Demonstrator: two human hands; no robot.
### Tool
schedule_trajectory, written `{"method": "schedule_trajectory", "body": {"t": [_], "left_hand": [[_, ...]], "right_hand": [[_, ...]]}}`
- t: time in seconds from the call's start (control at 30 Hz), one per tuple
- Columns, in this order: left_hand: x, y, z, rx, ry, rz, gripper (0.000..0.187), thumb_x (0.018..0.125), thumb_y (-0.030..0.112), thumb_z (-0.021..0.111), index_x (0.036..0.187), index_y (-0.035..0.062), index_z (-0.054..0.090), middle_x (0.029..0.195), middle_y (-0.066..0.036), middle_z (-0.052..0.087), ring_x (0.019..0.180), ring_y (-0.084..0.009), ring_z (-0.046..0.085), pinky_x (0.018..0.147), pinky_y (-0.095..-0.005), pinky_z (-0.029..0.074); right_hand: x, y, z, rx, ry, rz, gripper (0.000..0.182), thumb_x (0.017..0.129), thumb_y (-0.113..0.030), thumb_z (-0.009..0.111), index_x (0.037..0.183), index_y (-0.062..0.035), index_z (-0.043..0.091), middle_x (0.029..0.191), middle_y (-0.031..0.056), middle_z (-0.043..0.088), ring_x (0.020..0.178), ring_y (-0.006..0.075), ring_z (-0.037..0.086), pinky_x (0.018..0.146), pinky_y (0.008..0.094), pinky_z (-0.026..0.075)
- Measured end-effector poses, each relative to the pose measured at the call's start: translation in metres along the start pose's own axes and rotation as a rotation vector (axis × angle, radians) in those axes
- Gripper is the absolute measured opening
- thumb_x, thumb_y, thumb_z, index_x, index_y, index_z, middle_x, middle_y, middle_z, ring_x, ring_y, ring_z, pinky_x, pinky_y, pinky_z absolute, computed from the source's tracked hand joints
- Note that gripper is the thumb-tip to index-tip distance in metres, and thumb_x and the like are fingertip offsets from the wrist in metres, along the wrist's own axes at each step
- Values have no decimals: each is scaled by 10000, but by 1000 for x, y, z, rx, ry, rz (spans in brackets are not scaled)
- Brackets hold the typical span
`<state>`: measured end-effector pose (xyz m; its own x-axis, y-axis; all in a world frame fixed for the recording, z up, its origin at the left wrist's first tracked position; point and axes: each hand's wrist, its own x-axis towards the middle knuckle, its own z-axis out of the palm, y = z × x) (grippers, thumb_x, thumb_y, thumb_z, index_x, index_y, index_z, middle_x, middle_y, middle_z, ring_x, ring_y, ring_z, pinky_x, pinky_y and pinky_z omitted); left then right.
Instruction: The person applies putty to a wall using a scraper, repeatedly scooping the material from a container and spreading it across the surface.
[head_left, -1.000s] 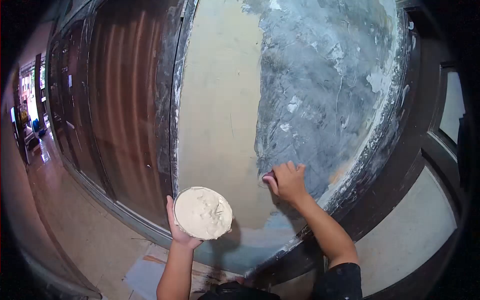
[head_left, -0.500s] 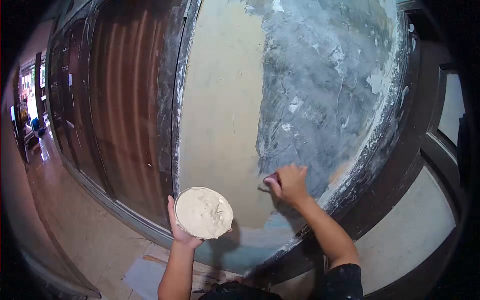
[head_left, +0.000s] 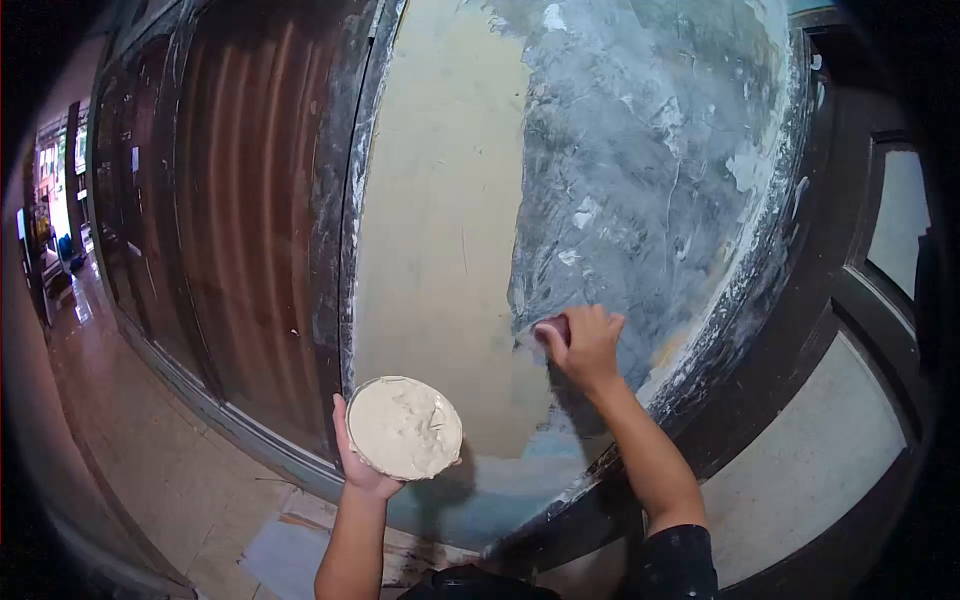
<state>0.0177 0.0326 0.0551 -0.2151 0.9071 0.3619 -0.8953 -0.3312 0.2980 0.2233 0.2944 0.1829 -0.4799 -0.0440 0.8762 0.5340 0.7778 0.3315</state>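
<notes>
My left hand grips a round tub of cream-coloured putty from its left side and below. The putty's surface is rough, with dents on the right. Against the wall, my right hand is closed around a putty knife. Only part of its dark reddish handle shows clearly; the blade is mostly hidden at the wall. The knife is by the lower edge between a smooth cream-coated strip and the bare grey, patchy wall.
Left of the strip stands a dark-framed brown glass panel. A dark door with pale panels is at the right. Pale sheets lie on the tiled floor below. A bright opening shows at far left.
My right hand has moved slightly up the wall with the putty knife. My left hand and the putty tub have stayed almost where they were. The view has shifted a little.
</notes>
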Motion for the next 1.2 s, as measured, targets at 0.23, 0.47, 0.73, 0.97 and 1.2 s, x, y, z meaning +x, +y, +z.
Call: {"method": "schedule_trajectory", "body": {"t": [0.23, 0.47, 0.73, 0.97, 1.2], "left_hand": [[0, -4, -10, -63, 72, 21, 1020, 946, 888, 351, 1565, 87, 474, 1541, -235, 535, 1307, -542, 584, 931, -860, 477], [1, -10, 11, -44, 123, 7, 1003, 976, 863, 323, 1552, 61, 493, 1528, -219, 561, 1329, -478, 598, 1068, -710, 505], [21, -4, 53, -27, 35, 8, 1039, 958, 888, 312, 1579, 69, 460, 1555, -231, 532, 1338, -515, 577, 1021, -803, 478], [29, 8, 70, -79, 14, 18, 1045, 950, 899, 312, 1586, 83, 462, 1574, -268, 509, 1278, -617, 576, 925, -880, 458], [28, 27, 69, -25, 116, 37, 1141, 913, 941, 308, 1642, 65, 363, 1619, -324, 416, 1309, -700, 499, 953, -866, 459]], "right_hand": [[-35, -13, 7, 6, -202, -130, 296, 899, -442, 791, 911, -166, 688, 918, 31, 637, 877, 257, 566, 817, 481, 332], [58, 3, -34, 251, 160, 217, 296, 910, -281, 827, 1021, -56, 671, 917, 86, 639, 886, 331, 573, 833, 461, 421], [86, -25, -92, 498, -264, -345, 235, 805, -41, 786, 1013, -114, 703, 966, 28, 703, 912, 269, 617, 789, 397, 457], [100, -48, -109, 445, -342, -554, 165, 902, -191, 653, 1052, -205, 722, 1088, -30, 668, 1065, 210, 621, 857, 391, 464], [103, -63, -105, 381, -229, -614, 183, 860, -208, 691, 1040, -174, 695, 1057, -7, 639, 1070, 234, 612, 926, 425, 479]]}}
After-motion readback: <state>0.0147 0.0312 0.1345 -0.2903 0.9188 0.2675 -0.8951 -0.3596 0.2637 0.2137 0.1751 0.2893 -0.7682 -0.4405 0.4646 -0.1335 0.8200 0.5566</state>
